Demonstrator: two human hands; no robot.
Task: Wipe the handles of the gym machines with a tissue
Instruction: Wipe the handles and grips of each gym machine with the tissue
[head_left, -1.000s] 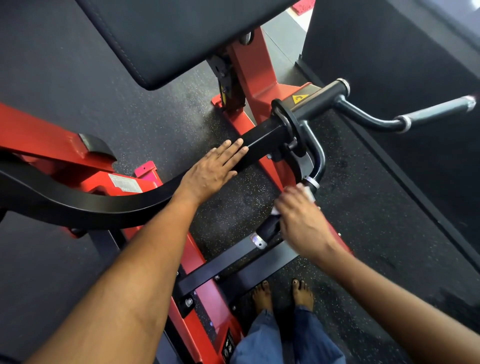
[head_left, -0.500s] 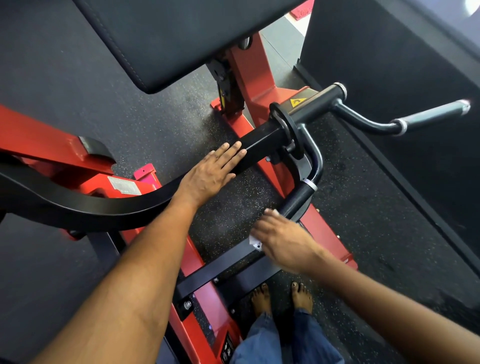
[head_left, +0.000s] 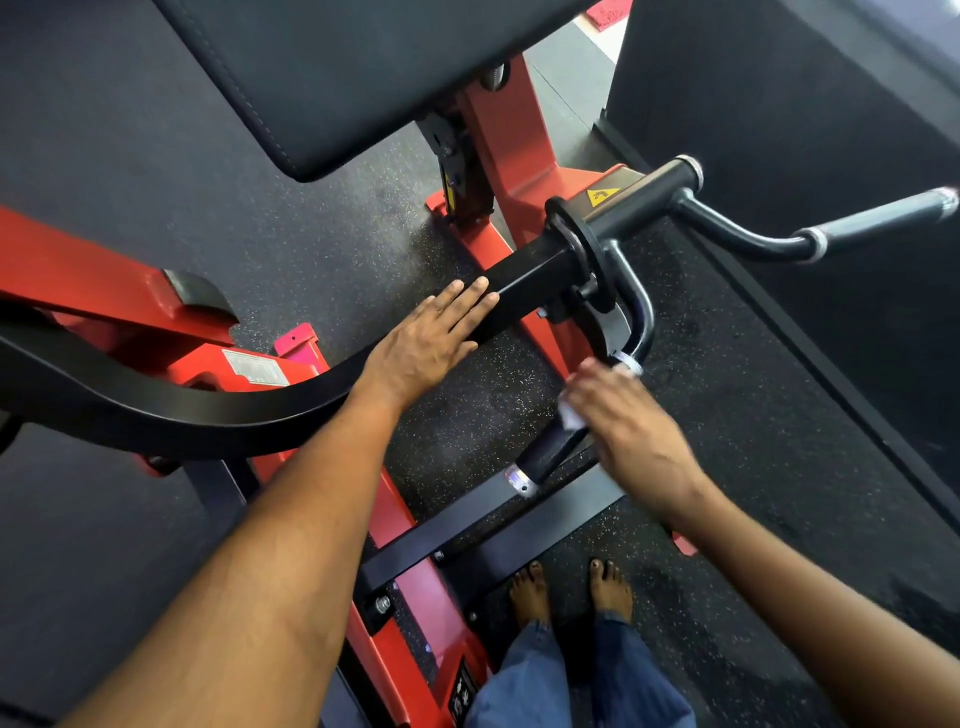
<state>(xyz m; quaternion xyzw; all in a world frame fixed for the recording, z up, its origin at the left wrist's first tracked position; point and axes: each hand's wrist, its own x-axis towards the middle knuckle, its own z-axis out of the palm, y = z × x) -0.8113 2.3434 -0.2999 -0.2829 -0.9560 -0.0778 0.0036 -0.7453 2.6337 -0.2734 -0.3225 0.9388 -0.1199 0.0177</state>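
A red and black gym machine fills the view. Its near black handle (head_left: 545, 454) slants down from a curved bar toward a silver end cap. My right hand (head_left: 631, 428) is wrapped over the upper part of this handle, pressing a white tissue (head_left: 570, 415) against it; only a corner of the tissue shows. My left hand (head_left: 434, 340) lies flat, fingers together, on the black square lever arm (head_left: 524, 283). A second handle (head_left: 878, 218), grey-gripped, sticks out at the upper right, untouched.
A black padded rest (head_left: 322, 78) hangs over the machine at the top. The red frame (head_left: 83, 275) runs left and down the middle. My bare feet (head_left: 569, 590) stand on speckled black rubber floor beside the black base bars (head_left: 467, 525). A dark wall rises at the right.
My right hand slid down the near handle with the tissue, then back up toward the curved bar. My left hand has stayed flat on the lever arm.
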